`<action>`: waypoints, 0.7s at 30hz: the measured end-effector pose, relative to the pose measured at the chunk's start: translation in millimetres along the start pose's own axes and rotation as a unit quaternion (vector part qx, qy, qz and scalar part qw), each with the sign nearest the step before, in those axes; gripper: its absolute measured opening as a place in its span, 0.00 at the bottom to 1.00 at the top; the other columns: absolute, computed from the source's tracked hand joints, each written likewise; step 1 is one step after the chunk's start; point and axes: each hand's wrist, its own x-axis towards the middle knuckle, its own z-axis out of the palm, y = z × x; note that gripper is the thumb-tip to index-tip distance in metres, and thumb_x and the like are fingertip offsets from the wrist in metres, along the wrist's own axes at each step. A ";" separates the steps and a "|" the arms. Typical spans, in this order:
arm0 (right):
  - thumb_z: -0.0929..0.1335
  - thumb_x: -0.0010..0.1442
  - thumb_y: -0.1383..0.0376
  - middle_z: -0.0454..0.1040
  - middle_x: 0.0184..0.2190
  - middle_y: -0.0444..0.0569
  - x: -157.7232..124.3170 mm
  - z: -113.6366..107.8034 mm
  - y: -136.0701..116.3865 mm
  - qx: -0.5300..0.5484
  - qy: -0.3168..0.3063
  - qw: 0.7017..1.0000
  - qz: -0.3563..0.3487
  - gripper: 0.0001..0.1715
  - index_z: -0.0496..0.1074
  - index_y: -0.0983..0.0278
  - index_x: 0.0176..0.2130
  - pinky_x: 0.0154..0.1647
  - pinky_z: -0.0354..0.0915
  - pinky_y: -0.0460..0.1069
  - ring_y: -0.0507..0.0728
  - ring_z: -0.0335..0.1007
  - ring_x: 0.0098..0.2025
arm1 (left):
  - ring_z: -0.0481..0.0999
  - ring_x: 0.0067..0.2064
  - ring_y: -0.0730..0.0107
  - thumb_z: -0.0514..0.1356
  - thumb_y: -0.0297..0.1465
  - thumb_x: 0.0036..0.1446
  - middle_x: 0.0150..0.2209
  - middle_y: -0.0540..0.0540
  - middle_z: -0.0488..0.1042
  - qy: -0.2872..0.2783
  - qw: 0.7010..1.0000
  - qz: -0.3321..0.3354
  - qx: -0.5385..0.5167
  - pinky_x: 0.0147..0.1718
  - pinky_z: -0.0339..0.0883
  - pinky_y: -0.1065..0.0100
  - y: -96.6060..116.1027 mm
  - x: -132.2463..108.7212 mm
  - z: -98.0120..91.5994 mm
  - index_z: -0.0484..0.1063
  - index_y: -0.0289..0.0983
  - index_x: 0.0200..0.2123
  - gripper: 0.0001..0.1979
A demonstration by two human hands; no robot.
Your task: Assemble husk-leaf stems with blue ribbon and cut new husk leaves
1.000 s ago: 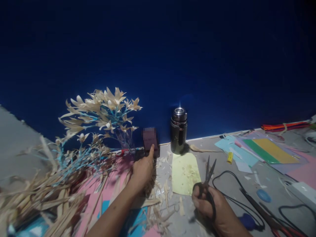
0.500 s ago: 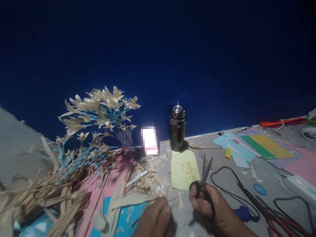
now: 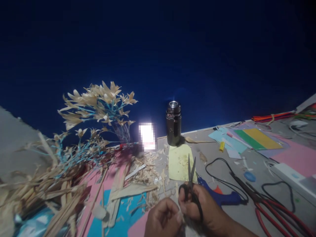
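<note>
My right hand (image 3: 202, 205) is closed around the black handles of a pair of scissors (image 3: 191, 171), whose slightly parted blades point up and away. My left hand (image 3: 163, 217) is pinched close beside it. Between the fingertips of both hands shows a small pale bit, too small to make out. Behind the scissors lies a yellow sheet (image 3: 177, 161) with glue-like blobs on it. A blue glue gun (image 3: 222, 197) rests just right of my right hand. Dried husk strips (image 3: 133, 191) and pale scraps (image 3: 151, 168) lie left of the hands.
A dark flask (image 3: 173, 126) stands behind the yellow sheet, near a bright blurred light (image 3: 147, 136). Husk flowers (image 3: 103, 102) on blue stems rise at the left. Large red-handled shears (image 3: 261, 200), a white power strip (image 3: 291, 176) and coloured sheets (image 3: 261, 138) lie at right.
My two hands have come together, the right one moving left with the scissors, the left turning to a pinch. The glue gun shows more fully now. The view has shifted slightly.
</note>
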 end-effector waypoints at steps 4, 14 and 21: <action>0.79 0.43 0.61 0.66 0.23 0.39 -0.5 4.8 -2.4 0.073 0.014 0.997 0.022 0.20 0.69 0.65 0.32 0.25 0.53 0.44 0.48 0.57 0.24 | 0.62 0.20 0.76 0.74 0.41 0.46 0.16 0.54 0.66 -0.037 0.990 -0.040 -0.129 0.23 0.53 0.71 9.6 -3.4 9.2 0.64 0.38 0.23 0.22; 0.81 0.46 0.57 0.72 0.26 0.42 -0.1 -1.7 -4.5 0.136 -0.029 0.990 -0.006 0.23 0.73 0.67 0.34 0.25 0.55 0.43 0.47 0.60 0.23 | 0.63 0.23 0.75 0.73 0.36 0.49 0.18 0.54 0.68 -0.001 0.992 -0.020 -0.121 0.27 0.54 0.71 26.2 -10.2 11.4 0.72 0.35 0.27 0.15; 0.83 0.37 0.64 0.74 0.26 0.42 -4.7 2.2 -4.0 0.089 -0.023 0.996 0.000 0.24 0.73 0.66 0.32 0.28 0.60 0.44 0.49 0.66 0.26 | 0.66 0.27 0.74 0.75 0.38 0.48 0.23 0.51 0.71 0.006 1.000 0.004 0.018 0.29 0.57 0.70 34.0 -11.1 10.6 0.75 0.35 0.25 0.15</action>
